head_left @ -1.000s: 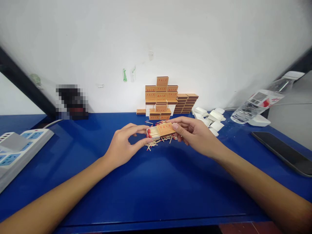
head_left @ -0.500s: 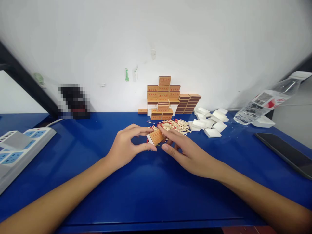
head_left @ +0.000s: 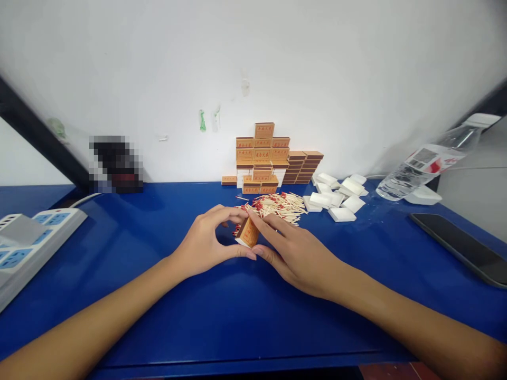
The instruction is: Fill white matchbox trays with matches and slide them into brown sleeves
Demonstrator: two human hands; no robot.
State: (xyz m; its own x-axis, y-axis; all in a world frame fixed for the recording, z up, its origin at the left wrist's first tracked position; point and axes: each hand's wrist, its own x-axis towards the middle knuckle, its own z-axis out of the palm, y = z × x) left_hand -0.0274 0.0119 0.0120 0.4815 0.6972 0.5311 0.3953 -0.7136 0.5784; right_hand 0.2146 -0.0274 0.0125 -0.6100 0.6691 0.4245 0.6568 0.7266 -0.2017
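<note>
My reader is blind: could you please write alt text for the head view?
A matchbox is held tilted between a left-hand grip and a right-hand grip at a blue table. Beyond are loose matches, stacked matchboxes and white trays.

On the table (head_left: pixel 245 316), loose matches (head_left: pixel 283 207) lie behind the handheld matchbox (head_left: pixel 249 233), before the stacked matchboxes (head_left: pixel 262 154) and left of the matchbox trays (head_left: pixel 334 199).

In mid-frame, a tilted matchbox (head_left: pixel 248 233) is held in the fingers of the left hand (head_left: pixel 206 237) and right hand (head_left: pixel 299 253). Matches (head_left: pixel 283 205) are heaped just above it, boxes (head_left: pixel 262 154) stacked higher, trays (head_left: pixel 336 199) scattered rightward. A bottle (head_left: pixel 430 158) and phone (head_left: pixel 461 248) are seen at right, a power strip (head_left: pixel 45 240) at left.
</note>
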